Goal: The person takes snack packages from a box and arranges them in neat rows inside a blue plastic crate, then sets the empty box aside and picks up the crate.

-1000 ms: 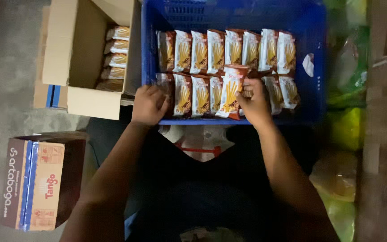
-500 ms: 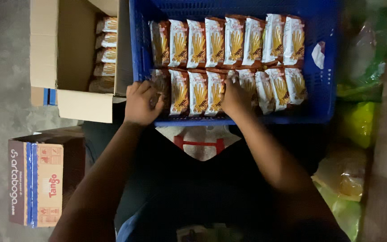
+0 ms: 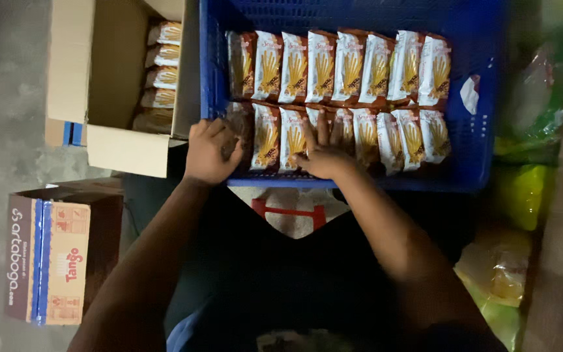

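A blue plastic crate (image 3: 483, 150) holds two rows of white and brown snack packets (image 3: 353, 68) standing on edge. My left hand (image 3: 210, 151) is curled over the crate's near left corner, fingers against the leftmost packet of the near row. My right hand (image 3: 324, 151) lies flat with fingers spread on the middle packets of the near row (image 3: 412, 133), pressing on them. Neither hand lifts a packet.
An open cardboard box (image 3: 115, 85) left of the crate holds several more of the same packets (image 3: 163, 78). A printed carton (image 3: 47, 261) stands at lower left. Green and yellow plastic bags (image 3: 522, 195) lie to the right. A red-marked sack (image 3: 291, 212) shows under the crate.
My right hand slid left along the near row, from the right packets to the middle ones, and flattened. The left hand stayed at the crate's corner. The view shifted a little.
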